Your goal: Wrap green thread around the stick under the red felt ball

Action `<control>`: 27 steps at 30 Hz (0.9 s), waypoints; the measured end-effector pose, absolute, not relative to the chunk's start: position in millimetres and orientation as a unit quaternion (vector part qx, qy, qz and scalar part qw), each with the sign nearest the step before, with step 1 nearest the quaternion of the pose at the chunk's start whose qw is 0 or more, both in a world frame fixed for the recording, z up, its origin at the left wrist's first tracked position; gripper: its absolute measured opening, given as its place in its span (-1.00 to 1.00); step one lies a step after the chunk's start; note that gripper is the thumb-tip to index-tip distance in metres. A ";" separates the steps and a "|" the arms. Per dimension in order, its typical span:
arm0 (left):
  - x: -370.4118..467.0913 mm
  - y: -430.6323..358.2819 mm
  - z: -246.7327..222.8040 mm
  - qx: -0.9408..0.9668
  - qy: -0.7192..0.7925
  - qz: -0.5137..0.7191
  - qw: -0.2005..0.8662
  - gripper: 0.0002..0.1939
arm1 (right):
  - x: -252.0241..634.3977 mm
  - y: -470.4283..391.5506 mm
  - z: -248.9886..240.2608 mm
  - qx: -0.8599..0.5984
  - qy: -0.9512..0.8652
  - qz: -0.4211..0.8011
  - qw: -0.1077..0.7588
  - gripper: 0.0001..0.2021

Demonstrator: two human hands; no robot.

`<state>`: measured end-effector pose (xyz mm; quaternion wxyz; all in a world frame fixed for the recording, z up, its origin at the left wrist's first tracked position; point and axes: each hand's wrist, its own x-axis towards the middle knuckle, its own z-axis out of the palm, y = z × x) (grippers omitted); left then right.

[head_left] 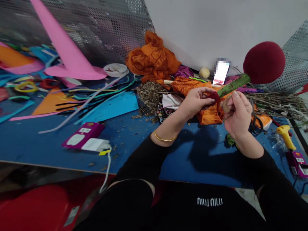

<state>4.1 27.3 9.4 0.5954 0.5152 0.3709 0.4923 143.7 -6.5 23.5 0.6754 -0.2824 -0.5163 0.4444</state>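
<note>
A dark red cloth-covered ball (264,62) sits on a stem (234,85) wrapped in green, tilted up to the right above the table. My left hand (196,102) is closed on the stem's lower end, where dark red cloth (216,98) hangs down. Just right of it, my right hand (239,112) pinches a small bundle of tan twine (226,104), close to the stem. Some of the twine is hidden by the fingers. Orange patterned cloth (210,115) lies below and behind both hands.
Black-handled scissors (257,123) and a yellow glue gun (286,136) lie at right. Dried twigs (276,101) and a lit phone (221,72) are behind. Leftward are a pink cone hat (64,45), blue felt (115,107) and a purple power box (84,136) with a white cable.
</note>
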 end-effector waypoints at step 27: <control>5.5 26.9 1.4 0.693 0.445 0.414 0.387 -0.74 | 185.1 26.9 30.2 -0.255 -0.791 0.241 0.501 -0.73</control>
